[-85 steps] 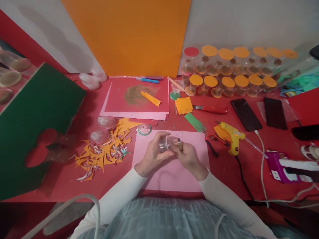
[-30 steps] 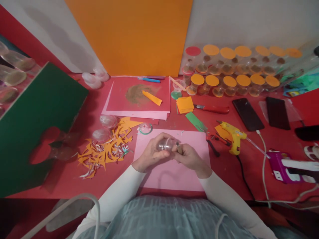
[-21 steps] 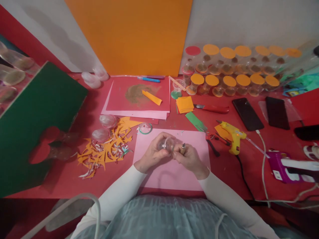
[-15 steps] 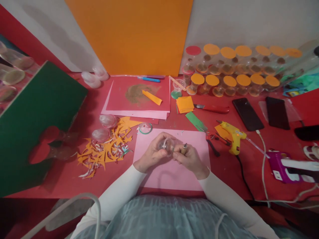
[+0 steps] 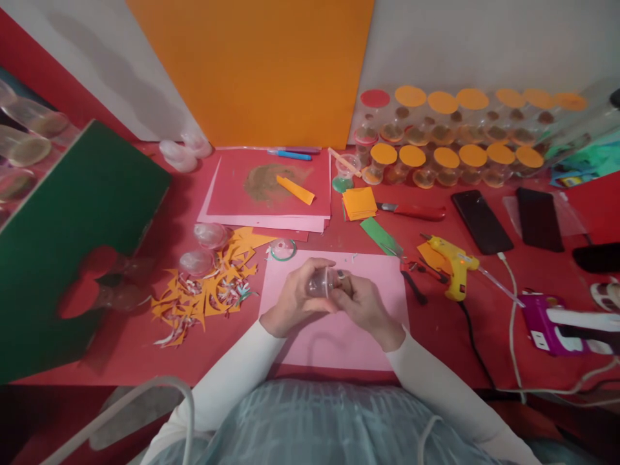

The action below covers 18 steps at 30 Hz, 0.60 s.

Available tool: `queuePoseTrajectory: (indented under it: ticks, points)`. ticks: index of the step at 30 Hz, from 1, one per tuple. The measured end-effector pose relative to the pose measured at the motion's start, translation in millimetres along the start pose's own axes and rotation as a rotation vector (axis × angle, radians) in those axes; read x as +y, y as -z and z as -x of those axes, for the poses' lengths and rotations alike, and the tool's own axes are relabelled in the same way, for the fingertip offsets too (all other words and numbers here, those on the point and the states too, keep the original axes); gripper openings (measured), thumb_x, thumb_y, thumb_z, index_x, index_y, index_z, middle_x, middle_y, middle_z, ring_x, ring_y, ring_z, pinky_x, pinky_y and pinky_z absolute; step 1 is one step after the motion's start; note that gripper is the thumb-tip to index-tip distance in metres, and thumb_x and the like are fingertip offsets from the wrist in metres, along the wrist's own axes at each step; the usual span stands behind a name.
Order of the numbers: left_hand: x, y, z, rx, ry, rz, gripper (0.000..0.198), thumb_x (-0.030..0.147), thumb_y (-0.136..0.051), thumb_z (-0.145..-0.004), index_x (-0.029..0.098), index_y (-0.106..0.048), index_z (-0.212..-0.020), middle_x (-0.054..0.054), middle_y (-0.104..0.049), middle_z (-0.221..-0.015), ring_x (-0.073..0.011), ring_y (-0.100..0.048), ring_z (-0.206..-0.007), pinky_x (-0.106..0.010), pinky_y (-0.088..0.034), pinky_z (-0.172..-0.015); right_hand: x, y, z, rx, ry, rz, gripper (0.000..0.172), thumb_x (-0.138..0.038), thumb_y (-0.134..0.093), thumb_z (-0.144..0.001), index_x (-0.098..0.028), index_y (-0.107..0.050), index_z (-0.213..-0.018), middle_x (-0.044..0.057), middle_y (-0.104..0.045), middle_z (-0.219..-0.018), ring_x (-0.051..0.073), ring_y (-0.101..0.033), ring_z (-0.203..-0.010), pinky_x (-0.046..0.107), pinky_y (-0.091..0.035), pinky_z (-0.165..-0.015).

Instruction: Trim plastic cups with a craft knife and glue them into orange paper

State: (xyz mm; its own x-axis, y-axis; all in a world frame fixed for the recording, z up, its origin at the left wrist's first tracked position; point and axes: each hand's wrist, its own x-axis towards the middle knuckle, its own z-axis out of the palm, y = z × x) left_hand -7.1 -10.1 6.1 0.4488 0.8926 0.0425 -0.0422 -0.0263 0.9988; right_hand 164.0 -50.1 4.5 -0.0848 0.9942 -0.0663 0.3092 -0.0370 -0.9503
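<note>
My left hand [image 5: 293, 294] is closed round a small clear plastic cup [image 5: 318, 284], which lies tilted on its side with its rim toward the right. My right hand [image 5: 363, 303] is closed at that rim, gripping a short tool [image 5: 341, 275] whose dark metallic end shows above the fingers; the rest of it is hidden, so its exact kind is unclear. Both hands are over a pink sheet of paper [image 5: 334, 342]. Just beyond them lies a clear lid-like piece with a green ring [image 5: 281, 250].
Orange paper scraps [image 5: 203, 294] and clear cups [image 5: 196, 263] lie to the left, near a green board [image 5: 58, 258]. On the right are a yellow glue gun [image 5: 453, 261] with its cord, a red-handled knife [image 5: 416, 211] and phones [image 5: 482, 221]. Orange-topped cup hourglasses [image 5: 445, 157] line the back.
The cup has turned from facing upward to lying sideways, rim to the right. My right hand has shifted left and up, bringing the tool against the rim.
</note>
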Motion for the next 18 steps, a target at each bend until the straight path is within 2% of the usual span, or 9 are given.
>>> queuePoseTrajectory:
  ticks: [4, 8, 13, 18]
  points:
    - [0, -2.0, 1, 0.018, -0.049, -0.151, 0.083, 0.079, -0.074, -0.054, 0.019, -0.061, -0.110, -0.003, -0.068, -0.087, -0.0198, -0.063, -0.077, -0.030, -0.049, -0.073, 0, -1, 0, -0.026, -0.030, 0.072, 0.048, -0.051, -0.053, -0.088, -0.023, -0.031, -0.055, -0.004, -0.041, -0.053, 0.010, -0.039, -0.051, 0.024, -0.028, -0.049]
    - [0, -2.9, 1, 0.010, -0.039, -0.161, 0.085, 0.080, -0.073, -0.053, 0.019, -0.060, -0.111, -0.005, -0.069, -0.090, -0.0208, -0.065, -0.078, -0.031, -0.051, -0.072, -9, 0, -4, -0.010, -0.022, 0.045, 0.050, -0.053, -0.044, -0.089, -0.024, -0.027, -0.052, -0.004, -0.032, -0.048, 0.010, -0.032, -0.048, 0.024, -0.026, -0.045]
    - [-2, -5.2, 0, -0.014, -0.007, 0.034, 0.081, 0.076, -0.077, -0.055, 0.019, -0.058, -0.110, -0.003, -0.069, -0.085, -0.0190, -0.066, -0.072, -0.028, -0.050, -0.065, -16, 1, -4, -0.020, -0.029, 0.024, 0.054, -0.057, -0.045, -0.088, -0.024, -0.026, -0.051, -0.004, -0.030, -0.046, 0.009, -0.030, -0.044, 0.024, -0.025, -0.042]
    - [0, -9.0, -2, -0.058, 0.039, 0.299, 0.074, 0.070, -0.081, -0.060, 0.020, -0.056, -0.109, -0.002, -0.070, -0.084, -0.0172, -0.067, -0.070, -0.024, -0.049, -0.061, -14, 0, 0, -0.018, -0.020, -0.024, 0.054, -0.057, -0.047, -0.091, -0.024, -0.032, -0.051, -0.003, -0.040, -0.046, 0.010, -0.037, -0.044, 0.024, -0.029, -0.041]
